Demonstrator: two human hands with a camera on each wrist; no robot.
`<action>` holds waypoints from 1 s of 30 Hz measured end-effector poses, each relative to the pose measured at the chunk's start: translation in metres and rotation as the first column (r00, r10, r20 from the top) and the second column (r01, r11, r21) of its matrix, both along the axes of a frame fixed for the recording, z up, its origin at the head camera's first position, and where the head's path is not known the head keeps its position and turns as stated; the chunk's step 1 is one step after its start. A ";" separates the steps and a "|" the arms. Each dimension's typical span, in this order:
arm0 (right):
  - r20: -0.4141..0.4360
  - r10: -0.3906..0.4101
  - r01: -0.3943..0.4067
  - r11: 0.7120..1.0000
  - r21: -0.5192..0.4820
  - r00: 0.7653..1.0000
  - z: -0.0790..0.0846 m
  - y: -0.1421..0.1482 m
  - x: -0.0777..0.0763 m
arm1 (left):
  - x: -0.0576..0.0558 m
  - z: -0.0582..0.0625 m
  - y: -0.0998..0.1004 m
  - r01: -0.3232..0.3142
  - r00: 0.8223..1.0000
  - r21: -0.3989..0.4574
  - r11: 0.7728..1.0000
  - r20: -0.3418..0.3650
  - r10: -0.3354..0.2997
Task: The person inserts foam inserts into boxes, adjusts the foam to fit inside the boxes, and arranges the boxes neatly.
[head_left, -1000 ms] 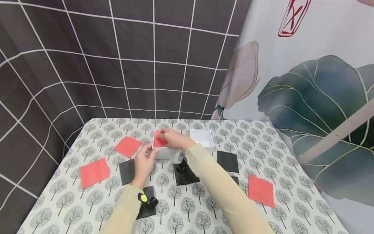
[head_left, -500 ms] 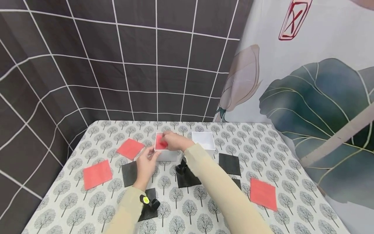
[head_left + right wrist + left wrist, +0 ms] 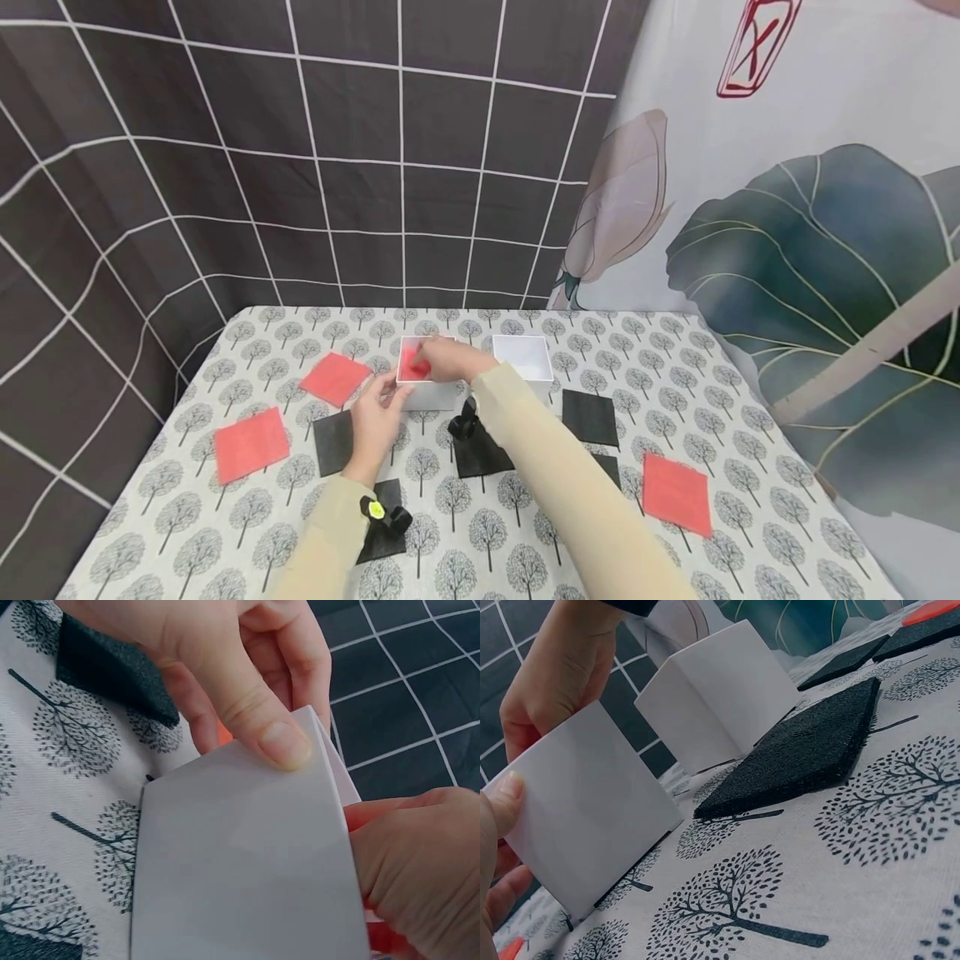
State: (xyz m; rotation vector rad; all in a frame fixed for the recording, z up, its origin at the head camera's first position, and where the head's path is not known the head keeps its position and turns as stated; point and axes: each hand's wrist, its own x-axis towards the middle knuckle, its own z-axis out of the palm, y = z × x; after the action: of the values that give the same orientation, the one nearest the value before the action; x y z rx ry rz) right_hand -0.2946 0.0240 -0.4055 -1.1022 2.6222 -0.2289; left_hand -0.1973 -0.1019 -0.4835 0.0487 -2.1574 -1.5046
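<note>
The left white open-topped box (image 3: pixel 429 397) stands on the tablecloth with a red square sheet (image 3: pixel 409 363) inside. My left hand (image 3: pixel 375 421) grips this box at its left front corner; in the left wrist view the thumb (image 3: pixel 508 787) lies on the front wall with fingers round the side. From above, my right hand (image 3: pixel 453 360) reaches into the same box, fingers down at the red sheet. The box wall hides those fingertips in both wrist views, so I cannot tell whether they pinch the sheet. Beside it stands a second white box (image 3: pixel 522 358), with no sheet visible inside.
Red squares lie at left (image 3: pixel 251 444), at back left (image 3: pixel 335 379) and at right (image 3: pixel 677 495). Several black squares are spread about, including a thick, rough-surfaced black square (image 3: pixel 802 750) before the boxes. A dark grid-patterned curtain (image 3: pixel 345 192) hangs behind the table.
The fingers of my right hand have gone slightly lower into the left box with the red sheet. My left hand keeps its hold on the box. The head view has shifted a little.
</note>
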 end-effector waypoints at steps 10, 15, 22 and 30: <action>-0.188 -0.014 -0.024 0.979 -0.200 0.982 0.005 0.016 0.020 | 0.001 0.000 -0.001 -0.003 1.000 -0.014 1.000 -0.001 0.003; -0.228 -0.074 0.022 0.975 -0.220 0.971 0.006 0.027 0.028 | -0.002 -0.003 -0.002 -0.007 1.000 -0.027 1.000 -0.002 0.007; -0.221 -0.121 0.041 0.942 -0.332 0.968 0.007 0.046 0.042 | -0.002 -0.004 -0.002 -0.008 1.000 -0.020 1.000 -0.002 0.008; -0.267 -0.099 -0.011 0.924 -0.382 0.958 0.008 0.069 0.057 | -0.001 -0.001 0.000 -0.012 1.000 -0.005 1.000 -0.012 0.012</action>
State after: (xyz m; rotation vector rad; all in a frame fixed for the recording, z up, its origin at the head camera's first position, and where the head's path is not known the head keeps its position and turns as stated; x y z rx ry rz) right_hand -0.2373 0.0925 -0.3977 -1.2773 2.9404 -0.6630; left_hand -0.1981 -0.1022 -0.4848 0.0509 -2.1485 -1.4887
